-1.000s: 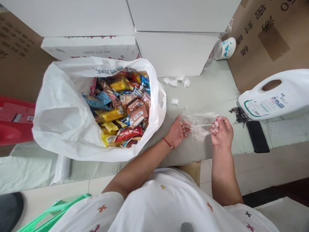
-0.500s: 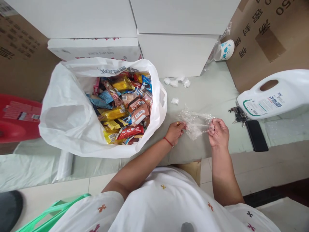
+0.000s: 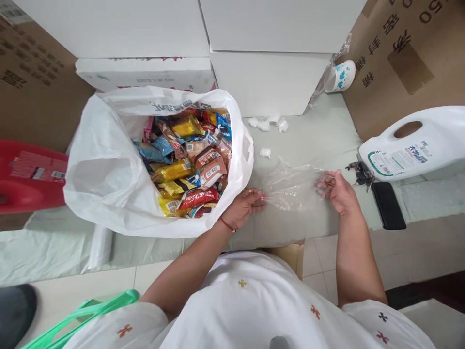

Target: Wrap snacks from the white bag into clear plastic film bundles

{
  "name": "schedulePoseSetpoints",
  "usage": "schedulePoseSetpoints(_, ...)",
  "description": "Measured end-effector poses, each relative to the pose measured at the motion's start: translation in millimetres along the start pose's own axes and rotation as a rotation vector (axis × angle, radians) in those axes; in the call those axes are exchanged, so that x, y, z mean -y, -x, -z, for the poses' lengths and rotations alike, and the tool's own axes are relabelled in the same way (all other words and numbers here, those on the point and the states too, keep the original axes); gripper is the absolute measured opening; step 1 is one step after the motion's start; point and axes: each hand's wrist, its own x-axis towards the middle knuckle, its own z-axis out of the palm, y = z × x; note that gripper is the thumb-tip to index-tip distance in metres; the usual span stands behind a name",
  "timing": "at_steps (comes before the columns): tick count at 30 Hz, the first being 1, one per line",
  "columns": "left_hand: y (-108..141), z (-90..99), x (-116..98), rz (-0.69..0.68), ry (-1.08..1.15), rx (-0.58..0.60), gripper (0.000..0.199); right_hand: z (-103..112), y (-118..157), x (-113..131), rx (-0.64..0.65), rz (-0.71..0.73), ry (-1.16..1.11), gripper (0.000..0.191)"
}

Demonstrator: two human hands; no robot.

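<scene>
A clear plastic bag (image 3: 290,186) is stretched out flat between my two hands, above the green cloth. My left hand (image 3: 245,207), with a red bracelet at the wrist, pinches its left end beside the big white bag. At its right end, my right hand (image 3: 336,190) grips the plastic between thumb and fingers. The white plastic bag (image 3: 98,169) stands wide open on the left and holds several wrapped snacks (image 3: 181,169) in yellow, red, blue and brown packets.
Crumpled white bits (image 3: 265,152) lie behind the clear bag. A white detergent bottle (image 3: 417,143), keys (image 3: 361,173) and a black phone (image 3: 388,206) lie at the right. White boxes (image 3: 269,82) and a paper cup (image 3: 341,76) are at the back. A red container (image 3: 32,177) is far left.
My hands have moved apart, the left one leftward and the right one rightward. The clear bag, bunched up before, is now spread wider between them.
</scene>
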Motion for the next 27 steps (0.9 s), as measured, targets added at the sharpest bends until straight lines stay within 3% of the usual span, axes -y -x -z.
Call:
schedulePoseSetpoints(3, -1, -10.0, 5, -0.007, 0.032, 0.072, 0.044, -7, 8, -5, -0.042, -0.099, 0.014, 0.071)
schedulePoseSetpoints(7, 0, -5.5, 8, -0.052, -0.002, 0.071, 0.040, 7, 23, -15, -0.105, -0.047, 0.182, 0.053)
schedulePoseSetpoints(12, 1, 14.8, 11, -0.053, -0.005, -0.033, 0.039, 43, 36, -23, 0.072, -0.053, 0.475, 0.041)
schedulePoseSetpoints(14, 1, 17.2, 13, -0.064, -0.012, -0.038, 0.040, 47, 29, -20, -0.041, 0.043, 0.608, 0.040)
schedulePoseSetpoints(16, 0, 16.3, 16, -0.099, -0.035, -0.025, 0.041, 39, 11, -13, -0.184, 0.230, 0.774, 0.041)
schedulePoseSetpoints(18, 2, 14.8, 17, -0.137, -0.111, 0.007, 0.041, 23, -12, -4, -0.192, 0.398, 0.962, 0.043)
schedulePoseSetpoints(21, 13, 15.1, 15, -0.095, -0.366, 0.141, 0.032, -3, -44, 8, -0.011, 0.489, 1.176, 0.048)
schedulePoseSetpoints(24, 29, 17.0, 8, 0.031, -0.539, 0.303, 0.046, -17, -60, 15, 0.297, 0.466, 1.216, 0.037)
schedulePoseSetpoints(27, 34, 15.2, 3, 0.077, -0.443, 0.229, 0.061, -16, -61, 16, 0.443, 0.496, 1.129, 0.026)
